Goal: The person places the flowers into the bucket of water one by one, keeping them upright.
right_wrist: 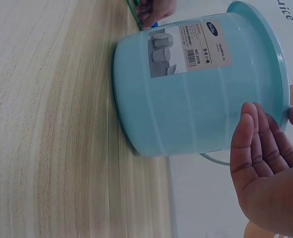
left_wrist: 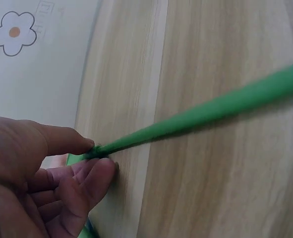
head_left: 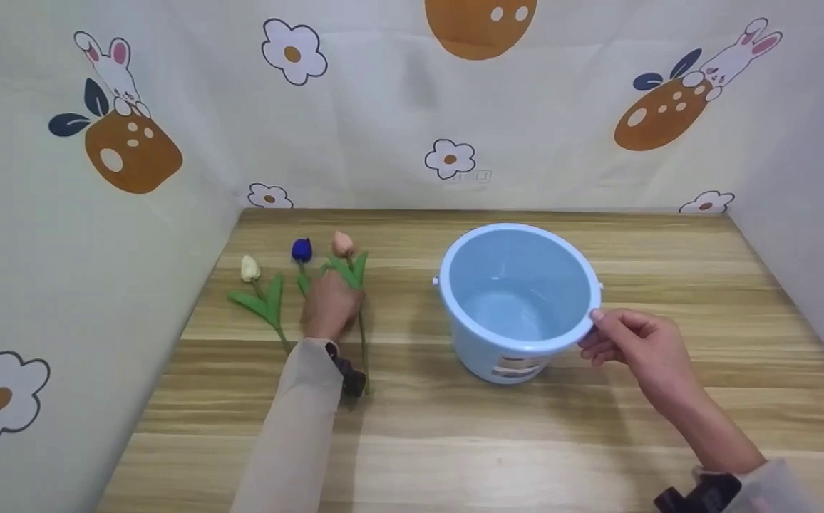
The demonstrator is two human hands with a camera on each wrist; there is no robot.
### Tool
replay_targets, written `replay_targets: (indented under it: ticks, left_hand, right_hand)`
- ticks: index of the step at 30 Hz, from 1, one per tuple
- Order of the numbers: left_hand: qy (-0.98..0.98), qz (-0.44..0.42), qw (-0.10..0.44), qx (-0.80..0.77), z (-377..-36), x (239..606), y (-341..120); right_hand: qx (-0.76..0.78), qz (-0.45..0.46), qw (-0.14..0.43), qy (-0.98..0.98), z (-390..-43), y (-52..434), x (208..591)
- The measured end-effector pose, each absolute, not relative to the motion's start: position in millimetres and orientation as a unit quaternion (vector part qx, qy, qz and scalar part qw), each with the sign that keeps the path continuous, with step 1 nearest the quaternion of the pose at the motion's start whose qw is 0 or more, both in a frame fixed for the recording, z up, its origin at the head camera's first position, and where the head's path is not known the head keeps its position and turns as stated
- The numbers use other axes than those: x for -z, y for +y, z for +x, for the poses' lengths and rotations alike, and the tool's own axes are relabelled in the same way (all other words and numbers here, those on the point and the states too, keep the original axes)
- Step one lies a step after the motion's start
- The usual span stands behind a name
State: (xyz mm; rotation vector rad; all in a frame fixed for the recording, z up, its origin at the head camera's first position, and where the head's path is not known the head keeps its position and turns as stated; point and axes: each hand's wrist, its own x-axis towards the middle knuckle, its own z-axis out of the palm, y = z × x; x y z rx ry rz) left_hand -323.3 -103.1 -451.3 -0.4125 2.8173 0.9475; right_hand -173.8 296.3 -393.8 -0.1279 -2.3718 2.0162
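1. Left hand point(head_left: 328, 305) is pinching a green stem point(left_wrist: 196, 116) between thumb and forefinger, as the left wrist view shows; the other fingers are lying loosely curled beneath. From the head view the hand is covering the lower part of the blue tulip point(head_left: 301, 249), so the pinched stem is most likely that flower's, though it may be the pink one's.

2. Right hand point(head_left: 629, 342) is steadying the pale blue bucket point(head_left: 519, 299) at its rim, thumb on top of the lip and fingers beneath it on the outer wall. The right wrist view shows those fingers lying nearly straight and close together beside the bucket's wall. The hold appears meant to keep the light, empty bucket from sliding or tipping.

3. Three artificial tulips are lying flat on the worktop point(head_left: 455, 442) to the left of the bucket, heads pointing toward the back wall: the white tulip point(head_left: 249, 268) farthest from the bucket, the blue one in the middle, and the pink tulip point(head_left: 343, 244) nearest it. Their stems are running parallel, each within easy reach of the left hand.

4. Standing upright with its mouth open, the bucket is showing nothing inside. A printed label point(right_wrist: 188, 49) is facing the person.

5. Behind the bucket, cartoon-patterned fabric panels point(head_left: 398, 107) with rabbits and flowers are enclosing the worktop on three sides.
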Motion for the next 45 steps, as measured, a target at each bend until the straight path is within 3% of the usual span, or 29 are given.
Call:
replay_targets:
  ticks: [9,20,30,45]
  left_hand:
    - [0.893,-0.160,0.104,-0.409,-321.6,441.1,-104.2]
    - [0.827,-0.126,0.055,-0.546,-318.1,445.7,-104.8]
    - [0.760,-0.177,0.071,-0.621,-317.0,459.2,-114.2]
    - [0.692,-0.193,0.078,-0.691,-312.8,443.6,-116.0]
  right_hand:
    - [-0.659,-0.049,0.016,-0.751,-173.0,298.1,393.9]
    - [-0.669,-0.043,0.026,-0.742,-173.9,294.9,393.7]
    - [-0.650,-0.044,0.013,-0.758,-173.3,293.6,393.4]
    - [-0.646,-0.046,0.013,-0.762,-172.8,293.1,390.3]
